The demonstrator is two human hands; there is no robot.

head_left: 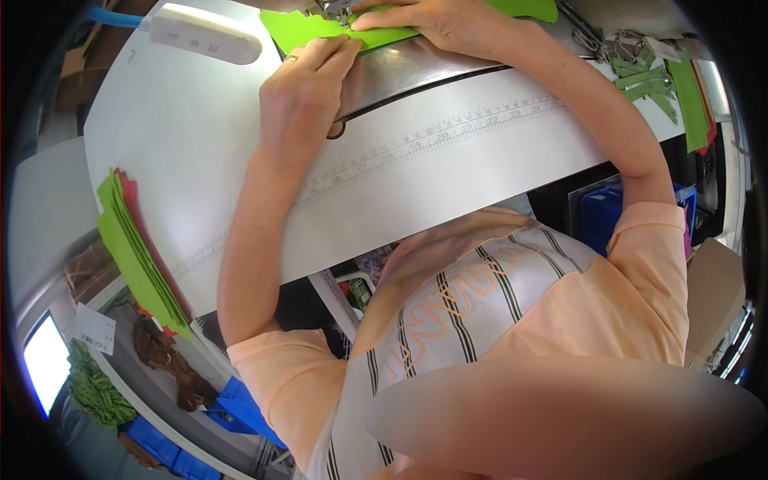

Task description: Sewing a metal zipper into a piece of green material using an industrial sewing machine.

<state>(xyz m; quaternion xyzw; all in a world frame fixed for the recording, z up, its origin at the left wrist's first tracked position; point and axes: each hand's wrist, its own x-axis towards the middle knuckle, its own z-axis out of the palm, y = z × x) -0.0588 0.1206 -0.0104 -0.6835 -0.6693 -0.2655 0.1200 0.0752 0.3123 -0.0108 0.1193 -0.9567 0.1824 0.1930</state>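
Note:
A bright green piece of fabric [300,30] lies at the top of the view, beneath the metal presser foot [337,10] of a sewing machine. My left hand [304,90], a ring on one finger, has its fingers bent and closed on the fabric's near edge, left of the foot. Stretched across the same fabric, the fingers of my right hand [448,24] lie flat, their tips close beside the foot. The needle is too small to make out. A shiny metal plate [392,72] sits in the table just below the fabric.
The white table [480,120] carries a printed ruler scale. A white elongated device [206,34] with a blue cable stands at upper left. Green and red fabric pieces [140,248] hang over the left edge. Green strips [644,84] lie at right, near a blue bin [604,216].

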